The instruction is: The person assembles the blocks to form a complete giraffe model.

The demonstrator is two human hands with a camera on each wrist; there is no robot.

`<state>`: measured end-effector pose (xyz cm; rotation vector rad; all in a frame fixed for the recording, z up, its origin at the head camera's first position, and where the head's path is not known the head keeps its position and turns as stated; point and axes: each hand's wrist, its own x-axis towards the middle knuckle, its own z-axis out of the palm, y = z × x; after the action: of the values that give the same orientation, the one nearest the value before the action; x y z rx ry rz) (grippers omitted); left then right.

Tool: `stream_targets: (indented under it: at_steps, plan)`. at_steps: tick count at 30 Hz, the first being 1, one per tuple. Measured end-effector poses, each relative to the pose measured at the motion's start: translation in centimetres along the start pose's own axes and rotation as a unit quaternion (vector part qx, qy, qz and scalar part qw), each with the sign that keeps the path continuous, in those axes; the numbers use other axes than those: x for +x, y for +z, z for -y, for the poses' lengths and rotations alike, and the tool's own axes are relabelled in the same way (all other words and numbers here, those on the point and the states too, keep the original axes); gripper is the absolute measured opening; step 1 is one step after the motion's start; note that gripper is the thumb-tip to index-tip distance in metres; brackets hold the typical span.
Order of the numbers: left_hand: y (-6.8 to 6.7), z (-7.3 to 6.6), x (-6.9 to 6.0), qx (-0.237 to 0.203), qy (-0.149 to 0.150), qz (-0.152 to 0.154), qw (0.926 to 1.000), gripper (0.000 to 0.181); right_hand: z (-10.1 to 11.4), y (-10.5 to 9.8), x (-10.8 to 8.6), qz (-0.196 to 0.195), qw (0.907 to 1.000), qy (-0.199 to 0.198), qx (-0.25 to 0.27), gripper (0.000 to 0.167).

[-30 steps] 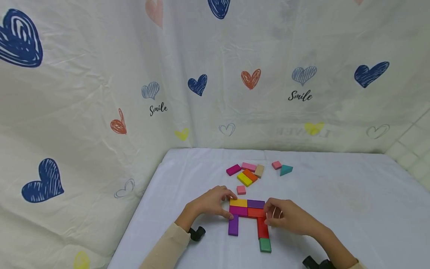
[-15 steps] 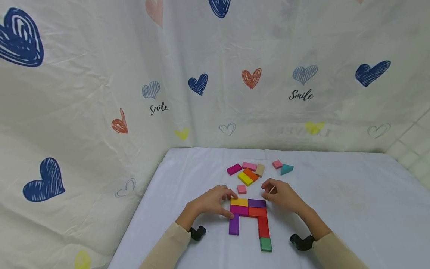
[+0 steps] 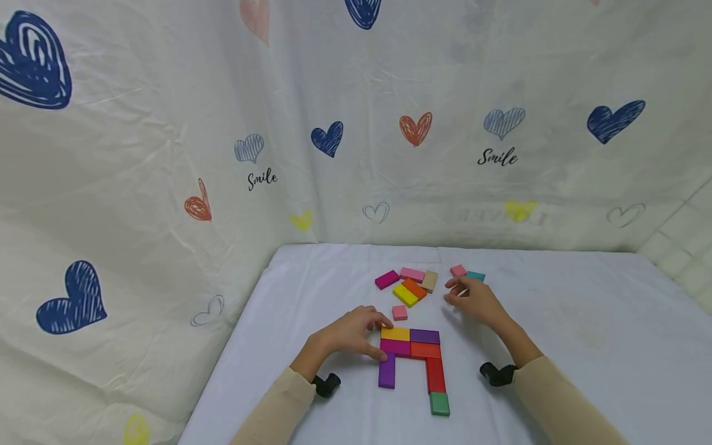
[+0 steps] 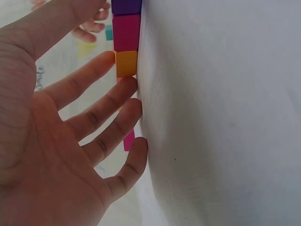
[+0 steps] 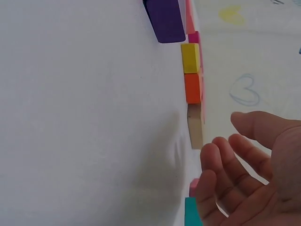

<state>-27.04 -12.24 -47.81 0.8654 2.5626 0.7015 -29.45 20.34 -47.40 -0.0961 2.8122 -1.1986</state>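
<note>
- Head view shows seven flat blocks (image 3: 426, 350) joined in a two-legged shape on the worktop (image 3: 584, 334), with my left hand (image 3: 358, 332) spread wide at its left edge.
- My left index fingertip touches the amber block (image 3: 395, 334); my thumb rests where the magenta block (image 3: 396, 348) meets the purple leg (image 3: 387, 372). A careless twist there could skew that corner and open a seam.
- My right hand (image 3: 476, 301) is half open beyond the shape, thumb and fingers apart, holding nothing. It partly hides the teal triangle (image 3: 476, 275); whether it touches it, I cannot tell.
- A small pink block (image 3: 458, 271) lies just beside that triangle, so a low grab for one might knock the other.
- The tan block (image 3: 430, 280), orange block (image 3: 414, 288) and yellow block (image 3: 405, 295) sit close together; too broad a pinch could drag the neighbours.
- My green block (image 3: 439, 404) ends the red leg (image 3: 436, 375) unbraced, so my right sleeve (image 3: 562, 398) could push it crooked if drawn back low.
</note>
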Motion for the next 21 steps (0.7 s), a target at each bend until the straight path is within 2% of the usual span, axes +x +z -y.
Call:
stream_targets:
  at_steps: [5, 9, 13, 17, 21]
  plan:
    - [-0.1, -0.2, -0.1, -0.001, 0.002, 0.001, 1.0, 0.056, 0.0, 0.8, -0.3, 0.049, 0.9987, -0.001, 0.013, 0.038]
    - [-0.2, -0.3, -0.2, -0.002, 0.003, 0.002, 1.0, 0.055, 0.3, 1.7, -1.5, 0.094, 0.9953, -0.015, 0.022, 0.033]
    - [-0.3, -0.3, -0.2, -0.002, 0.003, -0.003, 1.0, 0.052, 0.8, 2.3, -2.9, 0.121, 0.9916, -0.038, 0.023, 0.033]
    - [-0.3, -0.1, 0.4, -0.003, -0.004, -0.034, 0.9994, 0.042, 1.2, 2.5, -3.9, 0.14, 0.9885, -0.056, 0.013, 0.036]
    - [-0.4, -0.2, 1.6, -0.033, -0.018, -0.072, 0.9967, 0.03, 1.5, 2.5, -4.4, 0.148, 0.987, -0.061, 0.004, 0.038]
